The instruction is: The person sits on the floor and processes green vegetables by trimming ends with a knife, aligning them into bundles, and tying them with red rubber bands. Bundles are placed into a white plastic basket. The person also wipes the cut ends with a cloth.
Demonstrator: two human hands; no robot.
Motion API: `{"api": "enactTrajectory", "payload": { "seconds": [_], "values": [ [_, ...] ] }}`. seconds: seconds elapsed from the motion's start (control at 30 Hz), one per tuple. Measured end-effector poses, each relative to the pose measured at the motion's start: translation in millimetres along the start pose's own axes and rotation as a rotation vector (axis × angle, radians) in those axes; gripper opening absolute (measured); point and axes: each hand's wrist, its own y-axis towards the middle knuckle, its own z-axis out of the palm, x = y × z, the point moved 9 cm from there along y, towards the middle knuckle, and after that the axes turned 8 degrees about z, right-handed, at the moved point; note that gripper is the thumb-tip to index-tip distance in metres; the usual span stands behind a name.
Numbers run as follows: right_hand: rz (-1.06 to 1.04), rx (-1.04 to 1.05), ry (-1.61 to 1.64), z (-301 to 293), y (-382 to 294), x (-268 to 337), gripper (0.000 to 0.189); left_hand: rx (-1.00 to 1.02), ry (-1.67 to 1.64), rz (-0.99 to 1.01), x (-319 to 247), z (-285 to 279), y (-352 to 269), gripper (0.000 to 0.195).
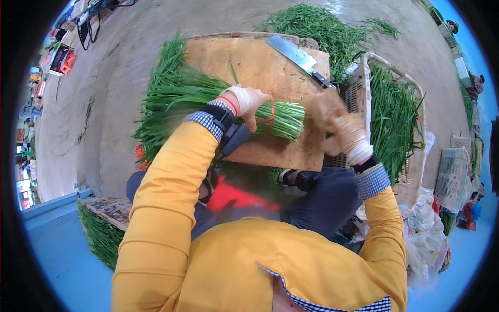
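Note:
On a wooden board (pixel 249 62) lies a bundle of green Chinese chives (pixel 292 117), cut ends to the right, with a red band (pixel 272 113) around it near those ends. My left hand (pixel 247 102), wrapped in pale tape, grips the bundle just left of the band. The long leaves spread over the board's left edge. To the right of the cut ends, my right hand (pixel 341 123) is blurred by motion; its fingers cannot be made out well. A cleaver (pixel 294 54) with a black handle rests at the board's upper right, above my right hand.
A plastic crate (pixel 366 89) of green leaves stands right of the board. Loose leaves (pixel 312 27) are heaped on the floor beyond it. Plastic bags (pixel 425 238) lie at lower right. More chives (pixel 99 236) are at lower left, beneath a flat board. People are far off at the right rim.

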Motion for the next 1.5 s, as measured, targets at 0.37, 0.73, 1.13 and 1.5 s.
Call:
{"api": "enactTrajectory", "payload": {
  "seconds": [0.37, 0.73, 1.13, 1.5],
  "values": [
    [-0.031, 0.16, 0.332, 15.5, 5.6, 57.9, 0.04, -0.001, -0.095, 0.014, 8.6, 5.0, 6.0, 0.096],
    [-0.023, -0.288, 0.219, -28.5, 1.8, 80.1, 0.04, 0.249, -0.094, -0.036, 24.9, 8.5, 25.4, 0.107],
    [0.26, -0.457, 0.175, -18.1, -2.4, -2.1, 0.056, 0.29, -0.105, -0.065, 25.1, 6.5, 21.4, 0.109],
    [0.437, -0.156, 0.521, 14.5, -0.3, 19.8, 0.045, 0.181, -0.16, 0.017, 23.2, 8.4, 21.2, 0.096]
  ]
}}
